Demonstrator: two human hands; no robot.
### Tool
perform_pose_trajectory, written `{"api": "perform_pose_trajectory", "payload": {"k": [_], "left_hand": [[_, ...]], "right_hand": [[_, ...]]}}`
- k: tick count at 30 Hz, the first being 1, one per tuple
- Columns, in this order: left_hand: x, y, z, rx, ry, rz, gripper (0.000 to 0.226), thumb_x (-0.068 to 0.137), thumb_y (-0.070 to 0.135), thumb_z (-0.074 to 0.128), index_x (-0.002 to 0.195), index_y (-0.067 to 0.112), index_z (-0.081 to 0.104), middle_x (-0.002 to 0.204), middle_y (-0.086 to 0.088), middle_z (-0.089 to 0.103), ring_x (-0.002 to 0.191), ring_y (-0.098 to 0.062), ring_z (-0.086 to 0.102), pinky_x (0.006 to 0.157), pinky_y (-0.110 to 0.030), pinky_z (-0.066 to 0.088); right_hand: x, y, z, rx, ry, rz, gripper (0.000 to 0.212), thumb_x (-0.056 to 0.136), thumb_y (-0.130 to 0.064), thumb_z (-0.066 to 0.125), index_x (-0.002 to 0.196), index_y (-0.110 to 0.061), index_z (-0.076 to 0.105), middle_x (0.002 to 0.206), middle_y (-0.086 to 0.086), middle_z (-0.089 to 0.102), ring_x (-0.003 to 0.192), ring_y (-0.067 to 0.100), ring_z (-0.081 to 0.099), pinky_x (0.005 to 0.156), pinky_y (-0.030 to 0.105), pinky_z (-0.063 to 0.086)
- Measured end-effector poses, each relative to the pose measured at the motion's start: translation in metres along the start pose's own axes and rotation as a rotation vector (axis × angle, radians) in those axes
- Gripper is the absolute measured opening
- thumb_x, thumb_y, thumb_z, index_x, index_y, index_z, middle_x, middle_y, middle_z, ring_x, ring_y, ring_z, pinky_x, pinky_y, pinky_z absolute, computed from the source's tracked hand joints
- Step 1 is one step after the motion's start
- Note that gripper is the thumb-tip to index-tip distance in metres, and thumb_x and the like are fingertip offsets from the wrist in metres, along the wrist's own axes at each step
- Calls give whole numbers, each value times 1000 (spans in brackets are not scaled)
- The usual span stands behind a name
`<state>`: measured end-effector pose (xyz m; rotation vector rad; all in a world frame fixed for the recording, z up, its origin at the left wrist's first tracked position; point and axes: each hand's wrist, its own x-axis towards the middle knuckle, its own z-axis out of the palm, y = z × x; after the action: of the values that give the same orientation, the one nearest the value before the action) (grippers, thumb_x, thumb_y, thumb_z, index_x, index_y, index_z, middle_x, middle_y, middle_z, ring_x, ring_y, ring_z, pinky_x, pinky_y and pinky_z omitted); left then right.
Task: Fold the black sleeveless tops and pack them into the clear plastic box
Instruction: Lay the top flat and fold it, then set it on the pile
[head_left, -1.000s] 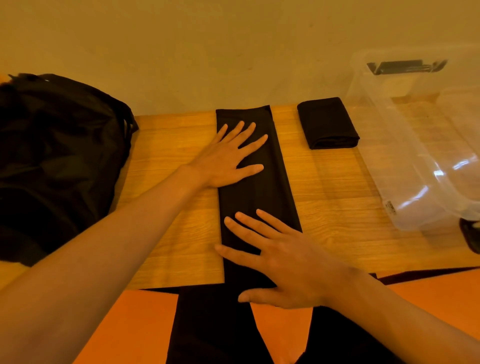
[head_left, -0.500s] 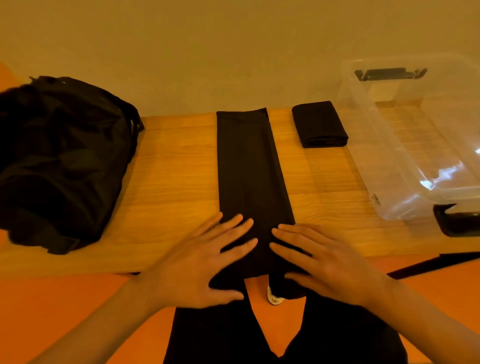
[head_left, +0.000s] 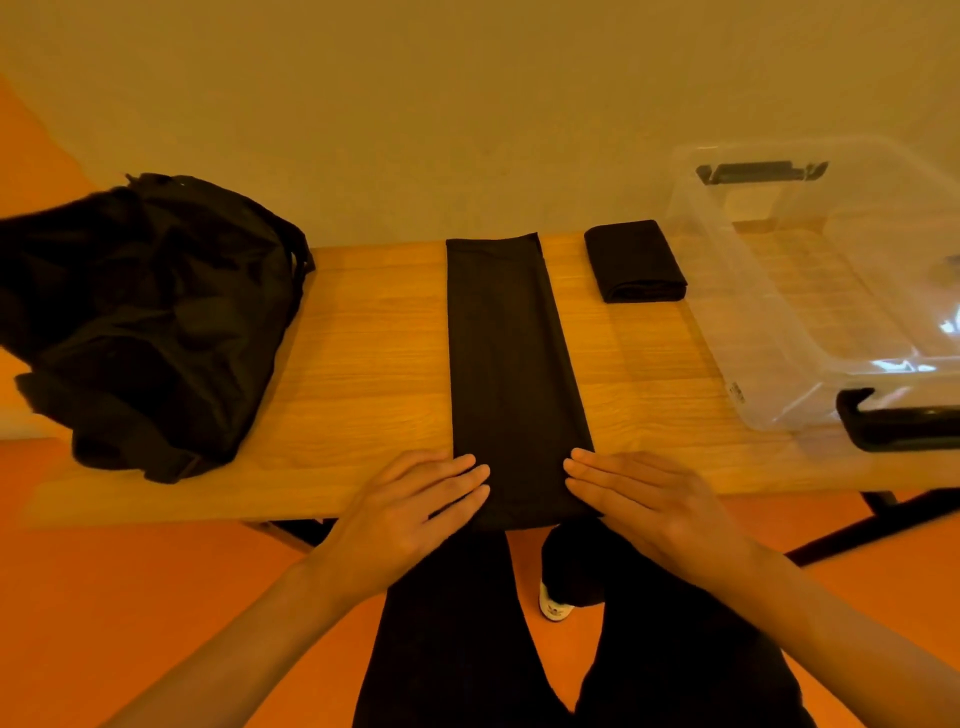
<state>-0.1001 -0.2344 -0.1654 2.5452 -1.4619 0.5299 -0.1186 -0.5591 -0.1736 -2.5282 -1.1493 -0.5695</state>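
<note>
The top (head_left: 511, 364) lies as a long narrow strip down the middle of the worktop (head_left: 363, 374), its far end near the wall and its near end at the edge by me. My left hand (head_left: 410, 514) and right hand (head_left: 654, 509) are both flat with straight fingers and grip nothing. Their tips rest on the strip's near corners, one at each side, to square that end and pin it down. I judge the next step is to fold it lengthwise. The strip lies straight, so its layers should stack evenly. A folded top (head_left: 634, 262) sits just beside the box (head_left: 727, 322), handy for packing; I see nothing in the box. The bag (head_left: 150, 312) lies at the left, well apart.
</note>
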Motion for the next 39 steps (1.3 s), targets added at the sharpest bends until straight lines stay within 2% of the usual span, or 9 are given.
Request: {"api": "perform_pose_trajectory", "payload": {"k": [13,18,22,24,27,31,35,37,39], "left_hand": [[4,12,-9,-192,160,-90,22,94,11,60,112,8,73,125,-4,70,119,-15,64,100,-35,46],[34,11,-28,-542,197,-507,23,106,44,41,113,29,57,105,17,60,99,-4,57,83,-25,46],[75,-5,-32,-840,293,-801,17,103,38,52,92,28,60,78,11,60,70,-6,56,62,-26,43],[91,-22,-25,-893,309,-934,27,104,32,54,88,11,60,76,-6,59,69,-20,54,64,-41,44],[105,-43,-13,-964,218,-1115,38,103,35,54,99,-2,62,95,-27,64,90,-41,64,78,-59,52],[115,-59,-6,-938,71,-1241,39,104,39,52,103,3,68,101,-22,70,99,-36,68,87,-61,54],[119,-73,-1,-923,-5,-1255,23,99,38,61,113,19,62,97,-9,74,92,-18,71,82,-43,60],[121,-77,-5,-1033,-63,-1289,30,96,27,68,123,24,54,98,-7,75,87,-11,72,68,-21,58],[121,-83,-5,-1020,-84,-1251,36,93,21,72,124,22,54,96,-7,75,85,-13,72,61,-18,54]], "right_hand": [[6,-16,-12,208,133,181,28,95,-27,64,116,-11,73,111,-6,73,106,4,66,91,31,52],[50,-22,-37,468,190,487,22,100,-53,47,110,-39,61,93,-24,65,92,-4,65,72,13,51],[90,-1,-34,649,186,787,22,93,-42,57,92,-22,67,75,-3,69,78,10,68,60,26,52],[108,16,-28,654,111,897,33,96,-38,60,87,-7,64,73,15,65,74,29,64,63,40,50],[126,37,-16,693,-2,1064,38,97,-39,60,91,-2,66,84,21,68,80,35,67,69,46,56],[136,50,-2,543,-102,1141,38,99,-44,56,93,-8,67,84,15,69,69,23,65,57,30,51],[134,52,-3,442,-66,1129,30,98,-48,56,114,-24,63,84,-7,67,72,5,62,58,15,41],[127,50,-4,434,-62,1110,33,94,-50,58,119,-28,57,82,-9,67,75,3,63,59,13,41],[123,50,-2,488,-77,1139,37,92,-49,62,122,-30,55,84,-10,67,76,2,63,59,13,42]]}}
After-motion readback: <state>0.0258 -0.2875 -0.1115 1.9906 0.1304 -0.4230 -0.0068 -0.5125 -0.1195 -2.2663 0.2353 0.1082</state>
